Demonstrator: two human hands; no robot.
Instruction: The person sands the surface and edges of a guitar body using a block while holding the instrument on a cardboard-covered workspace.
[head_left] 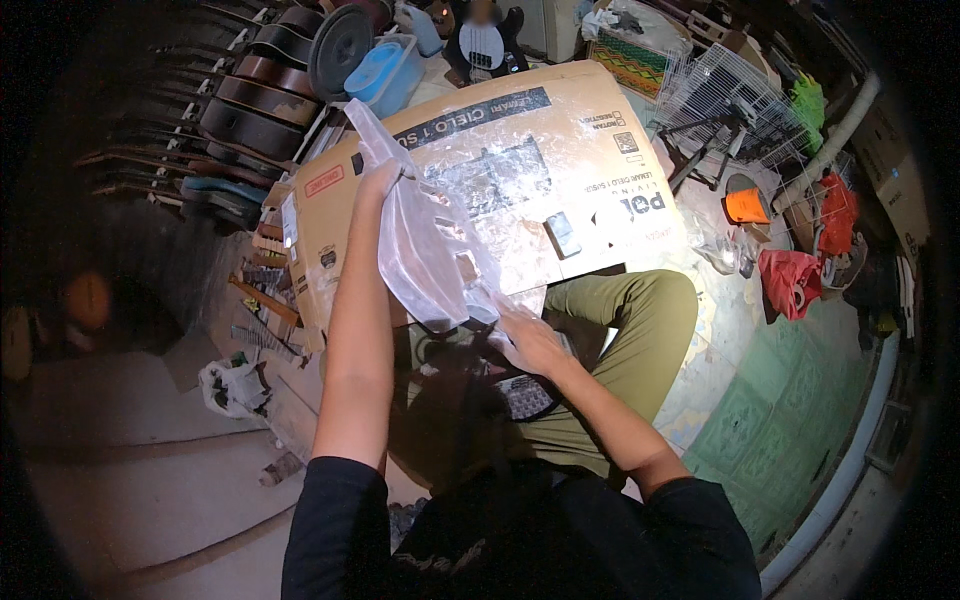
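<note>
A pale, unfinished electric guitar body (430, 255) with several cut-out cavities is held tilted over my lap, partly above the cardboard. My left hand (383, 182) is closed around its far part, just below a long pale section that points away from me. At the near right end, my right hand (528, 342) is closed against the guitar body's edge; its fingertips are partly hidden. A small grey rectangular block (563, 234) lies on the flat cardboard box (600, 110) to the right of the guitar body.
Several guitar bodies (262, 100) stand racked at the far left. Beyond the cardboard are a blue plastic tub (385, 80) and a black bass guitar (485, 45). Wire cages (735, 105), a black tripod (712, 150) and a red bag (790, 283) sit at the right. Tools (265, 300) lie left.
</note>
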